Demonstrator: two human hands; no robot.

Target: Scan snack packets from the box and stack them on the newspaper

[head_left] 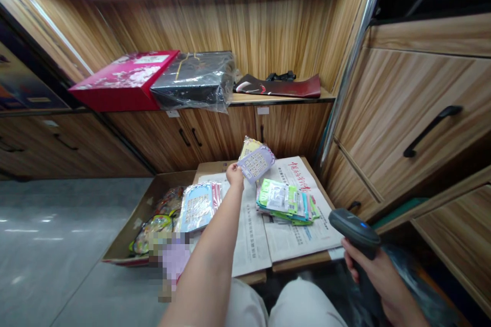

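My left hand (235, 175) reaches over the newspaper, pinching a purple packet (256, 164) printed with rows of small figures. Behind it a yellow packet (248, 147) fans out, apparently in the same grip. In my right hand (370, 268) is a dark barcode scanner (355, 231) with a small blue light, its head pointing left toward the packets. A stack of green packets (286, 200) lies on the newspaper (287, 240), below the purple packet. Left of my forearm are light blue packets (198, 206) beside pink-edged ones.
An open cardboard box (132, 237) with plastic-wrapped items stands on the left. On the shelf ahead are a pink box (126, 81), a plastic-wrapped black box (194, 79) and a dark red flat item (282, 86). Wooden cabinets (414, 112) with black handles close in on the right.
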